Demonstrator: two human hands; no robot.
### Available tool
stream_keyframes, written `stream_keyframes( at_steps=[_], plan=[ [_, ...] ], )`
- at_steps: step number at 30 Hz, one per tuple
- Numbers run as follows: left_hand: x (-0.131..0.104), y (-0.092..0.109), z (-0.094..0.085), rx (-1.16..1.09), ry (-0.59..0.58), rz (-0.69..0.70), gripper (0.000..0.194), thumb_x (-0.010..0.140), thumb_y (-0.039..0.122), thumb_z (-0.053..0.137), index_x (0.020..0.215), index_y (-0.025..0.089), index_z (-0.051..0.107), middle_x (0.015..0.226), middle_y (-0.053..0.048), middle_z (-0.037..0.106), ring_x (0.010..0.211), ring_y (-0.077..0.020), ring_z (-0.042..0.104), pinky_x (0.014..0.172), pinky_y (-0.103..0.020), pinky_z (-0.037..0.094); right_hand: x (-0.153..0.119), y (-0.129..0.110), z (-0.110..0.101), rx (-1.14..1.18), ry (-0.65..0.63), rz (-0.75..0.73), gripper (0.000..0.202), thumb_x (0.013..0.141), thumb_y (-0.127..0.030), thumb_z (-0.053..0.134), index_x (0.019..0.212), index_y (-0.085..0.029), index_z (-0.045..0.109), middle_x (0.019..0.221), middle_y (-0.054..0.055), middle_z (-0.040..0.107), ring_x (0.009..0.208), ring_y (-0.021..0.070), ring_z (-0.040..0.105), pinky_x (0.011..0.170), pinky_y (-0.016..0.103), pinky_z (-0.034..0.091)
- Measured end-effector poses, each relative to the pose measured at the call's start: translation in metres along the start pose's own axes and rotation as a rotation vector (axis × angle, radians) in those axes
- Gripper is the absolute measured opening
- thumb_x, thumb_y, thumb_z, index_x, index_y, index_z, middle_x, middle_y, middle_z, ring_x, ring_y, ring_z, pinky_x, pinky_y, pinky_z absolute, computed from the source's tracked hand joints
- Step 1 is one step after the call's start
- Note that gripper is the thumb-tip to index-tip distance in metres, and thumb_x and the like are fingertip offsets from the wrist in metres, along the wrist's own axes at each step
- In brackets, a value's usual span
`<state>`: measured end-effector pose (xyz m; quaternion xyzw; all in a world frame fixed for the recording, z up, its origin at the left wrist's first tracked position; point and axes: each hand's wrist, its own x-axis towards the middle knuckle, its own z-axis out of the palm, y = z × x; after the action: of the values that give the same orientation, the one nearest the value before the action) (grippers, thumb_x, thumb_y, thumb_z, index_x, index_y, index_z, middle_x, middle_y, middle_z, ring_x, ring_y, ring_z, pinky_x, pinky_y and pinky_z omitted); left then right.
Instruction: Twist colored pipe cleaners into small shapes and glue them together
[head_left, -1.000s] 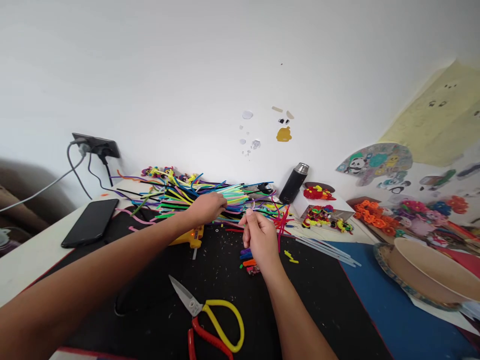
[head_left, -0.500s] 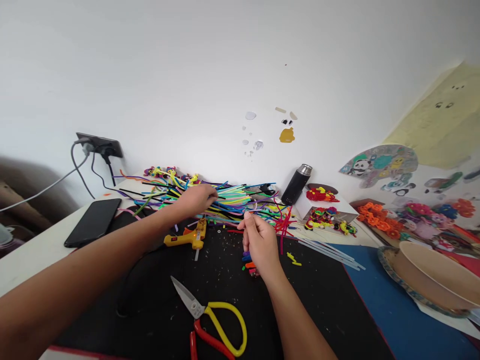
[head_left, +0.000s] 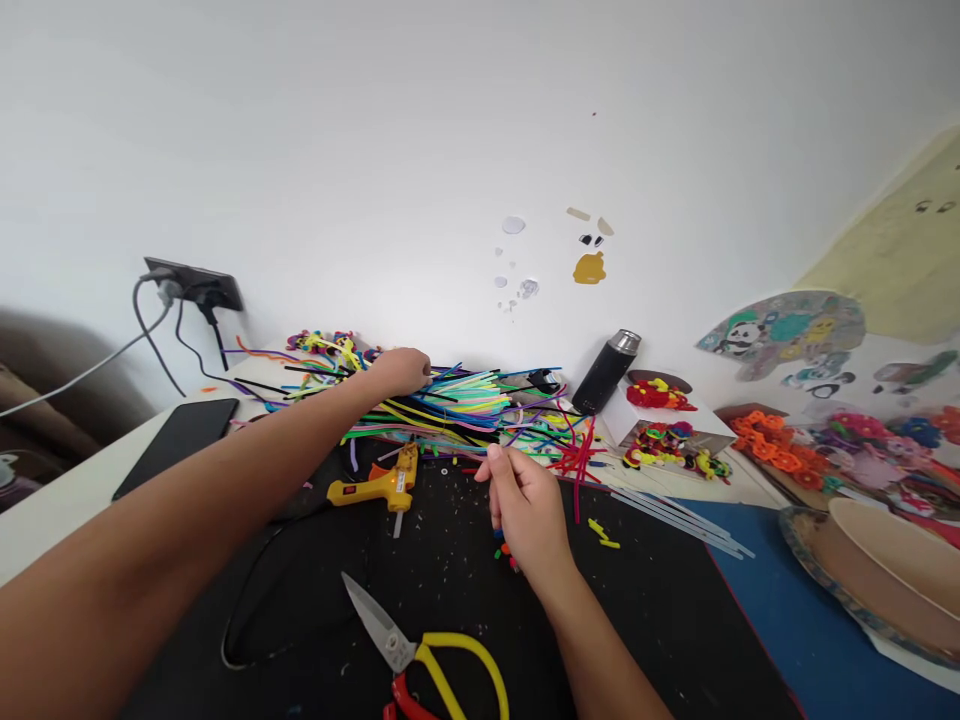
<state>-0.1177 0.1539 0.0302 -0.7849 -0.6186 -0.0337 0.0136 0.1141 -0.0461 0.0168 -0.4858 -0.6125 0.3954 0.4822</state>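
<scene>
At the back of the table, my left hand reaches into a heap of colourful pipe cleaners. Its fingers are bent together among the stems, and whatever they grip is hidden. My right hand hovers over the black mat, thumb resting against curled fingers; anything between them is too small to name. Small cut pieces of pipe cleaner, some green and orange, lie partly hidden beneath it. A yellow glue gun sits left of that hand. Nearer me lie large scissors with red and yellow handles.
A black phone lies at the left, below a wall socket with cables. At the back right stand a leaning black flask and a white box with pipe-cleaner figures. Clear glue sticks and a bowl are farther right.
The view has shifted slightly, so most things sit a little differently in the picture. My left hand has moved a little back and left over the heap; my right hand keeps its curled pose.
</scene>
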Motion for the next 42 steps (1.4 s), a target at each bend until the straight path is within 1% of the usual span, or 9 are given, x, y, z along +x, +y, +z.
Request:
stream_keyframes(
  at_steps=[4, 9, 13, 16, 20, 28, 32, 36, 42],
  plan=[
    [0.009, 0.005, 0.007, 0.03, -0.072, 0.014, 0.032, 0.084, 0.03, 0.056, 0.103, 0.02, 0.08, 0.111, -0.016, 0.078, 0.101, -0.0309, 0.071, 0.088, -0.038, 0.054, 0.001, 0.007, 0.0, -0.055, 0.009, -0.008, 0.05, 0.101, -0.061, 0.048, 0.077, -0.021, 0.065, 0.045, -0.005, 0.046, 0.039, 0.0124, 0.046, 0.044, 0.024, 0.035],
    [0.019, -0.002, 0.004, 0.064, -0.104, -0.009, 0.032, 0.082, 0.027, 0.057, 0.102, 0.016, 0.08, 0.112, -0.021, 0.077, 0.101, -0.0358, 0.071, 0.087, -0.043, 0.054, 0.001, 0.007, 0.0, -0.119, 0.001, -0.007, 0.049, 0.102, -0.059, 0.047, 0.076, -0.022, 0.066, 0.044, -0.005, 0.047, 0.04, 0.0135, 0.046, 0.047, 0.025, 0.036],
    [0.026, -0.002, 0.004, 0.052, -0.088, 0.008, 0.039, 0.084, 0.028, 0.056, 0.117, 0.021, 0.075, 0.125, -0.016, 0.074, 0.112, -0.0331, 0.068, 0.09, -0.039, 0.054, -0.001, 0.003, 0.002, -0.15, -0.023, -0.021, 0.049, 0.102, -0.058, 0.046, 0.076, -0.023, 0.067, 0.042, -0.004, 0.047, 0.038, 0.0137, 0.046, 0.047, 0.026, 0.036],
    [0.032, 0.005, 0.008, 0.033, -0.064, 0.031, 0.04, 0.088, 0.034, 0.053, 0.122, 0.024, 0.073, 0.129, -0.013, 0.073, 0.114, -0.0306, 0.067, 0.092, -0.036, 0.053, -0.002, 0.002, 0.002, -0.171, -0.033, -0.023, 0.048, 0.103, -0.056, 0.046, 0.076, -0.023, 0.067, 0.043, -0.004, 0.048, 0.039, 0.0141, 0.048, 0.046, 0.026, 0.035],
    [0.042, 0.016, 0.012, 0.028, -0.076, 0.035, 0.04, 0.088, 0.041, 0.056, 0.118, 0.022, 0.075, 0.126, -0.014, 0.074, 0.112, -0.0321, 0.068, 0.09, -0.038, 0.053, 0.0, 0.004, 0.0, -0.216, -0.025, -0.031, 0.047, 0.104, -0.054, 0.045, 0.077, -0.023, 0.068, 0.043, -0.004, 0.049, 0.039, 0.0142, 0.048, 0.047, 0.026, 0.036],
    [0.06, 0.024, 0.014, 0.021, -0.128, 0.06, 0.037, 0.086, 0.036, 0.054, 0.107, 0.017, 0.079, 0.116, -0.018, 0.077, 0.104, -0.0334, 0.07, 0.086, -0.036, 0.053, 0.004, 0.003, -0.007, -0.237, 0.014, -0.011, 0.046, 0.105, -0.052, 0.046, 0.078, -0.021, 0.068, 0.045, -0.005, 0.049, 0.041, 0.0127, 0.049, 0.05, 0.024, 0.039],
    [0.067, 0.018, 0.013, -0.016, -0.155, 0.083, 0.039, 0.081, 0.04, 0.056, 0.101, 0.018, 0.081, 0.108, -0.016, 0.079, 0.095, -0.0319, 0.071, 0.08, -0.033, 0.052, 0.006, 0.004, -0.01, -0.256, 0.023, -0.006, 0.045, 0.105, -0.05, 0.047, 0.078, -0.021, 0.068, 0.046, -0.004, 0.049, 0.044, 0.0129, 0.051, 0.053, 0.024, 0.04],
    [0.075, 0.005, 0.009, -0.087, -0.175, 0.104, 0.036, 0.075, 0.04, 0.058, 0.093, 0.022, 0.082, 0.096, -0.009, 0.081, 0.088, -0.0277, 0.071, 0.074, -0.029, 0.051, 0.007, 0.006, -0.012, -0.259, 0.039, -0.001, 0.044, 0.105, -0.05, 0.047, 0.078, -0.021, 0.069, 0.048, -0.004, 0.051, 0.048, 0.0137, 0.054, 0.055, 0.024, 0.04],
    [0.076, -0.007, -0.005, -0.384, -0.135, 0.055, 0.025, 0.067, 0.036, 0.064, 0.081, 0.023, 0.079, 0.083, -0.004, 0.079, 0.08, -0.0244, 0.07, 0.066, -0.029, 0.05, 0.008, 0.003, -0.01, -0.275, 0.032, -0.023, 0.045, 0.104, -0.049, 0.047, 0.077, -0.022, 0.068, 0.046, -0.004, 0.049, 0.05, 0.0147, 0.055, 0.058, 0.026, 0.039]
  ],
)
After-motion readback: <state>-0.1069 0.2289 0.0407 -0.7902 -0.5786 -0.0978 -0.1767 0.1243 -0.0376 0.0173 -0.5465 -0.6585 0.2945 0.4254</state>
